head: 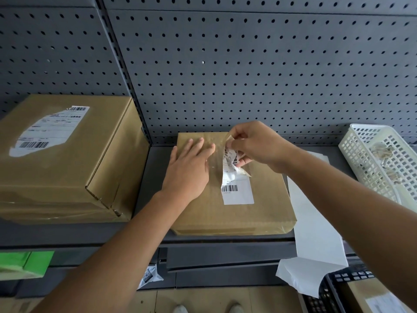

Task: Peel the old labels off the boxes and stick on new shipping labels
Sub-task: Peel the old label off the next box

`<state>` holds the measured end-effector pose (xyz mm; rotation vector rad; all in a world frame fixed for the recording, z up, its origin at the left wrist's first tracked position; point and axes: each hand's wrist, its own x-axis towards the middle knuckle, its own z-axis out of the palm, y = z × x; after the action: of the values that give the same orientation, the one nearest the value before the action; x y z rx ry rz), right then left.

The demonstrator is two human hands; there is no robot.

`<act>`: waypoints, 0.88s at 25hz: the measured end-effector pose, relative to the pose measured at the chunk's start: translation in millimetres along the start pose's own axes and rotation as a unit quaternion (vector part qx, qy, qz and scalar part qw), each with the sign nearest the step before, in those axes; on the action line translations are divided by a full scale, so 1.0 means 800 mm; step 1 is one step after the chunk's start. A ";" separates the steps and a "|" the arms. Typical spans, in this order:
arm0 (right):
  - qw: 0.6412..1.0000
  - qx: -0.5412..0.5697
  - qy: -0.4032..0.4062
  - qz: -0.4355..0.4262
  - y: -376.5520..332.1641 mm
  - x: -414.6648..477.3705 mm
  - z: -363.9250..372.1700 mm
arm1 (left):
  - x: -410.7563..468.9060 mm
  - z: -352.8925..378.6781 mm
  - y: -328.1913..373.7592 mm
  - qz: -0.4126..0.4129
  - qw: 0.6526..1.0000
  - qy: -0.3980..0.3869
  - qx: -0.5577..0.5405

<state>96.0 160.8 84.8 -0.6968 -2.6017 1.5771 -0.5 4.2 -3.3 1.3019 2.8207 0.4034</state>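
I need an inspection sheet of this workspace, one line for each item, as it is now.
Surface: dark grey shelf, carrying two boxes.
Job's things: flat box in the middle, its old label half peeled; large box at left with a torn label.
Clutter: white sheets at right; white basket with paper scraps.
Hands: left hand pressed flat on the flat box; right hand pinches the peeled label end.
Cables: nothing seen.
Surroundings: grey pegboard behind; green box and black crate below.
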 end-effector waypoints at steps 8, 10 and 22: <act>0.975 -0.215 -0.051 -0.034 0.038 -0.028 -0.008 | 0.000 0.001 -0.001 -0.002 1.000 0.007 -0.005; 0.963 -0.259 -0.009 -0.067 0.039 -0.028 -0.007 | 0.000 0.001 -0.003 -0.004 1.000 0.004 -0.006; 0.988 -0.145 -0.020 -0.044 0.039 -0.041 -0.006 | 0.004 0.003 0.001 -0.005 1.000 0.000 0.018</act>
<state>137.6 164.5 68.0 -0.5558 -2.8806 1.2136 -1.3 7.5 -5.2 1.2934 2.8453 0.3544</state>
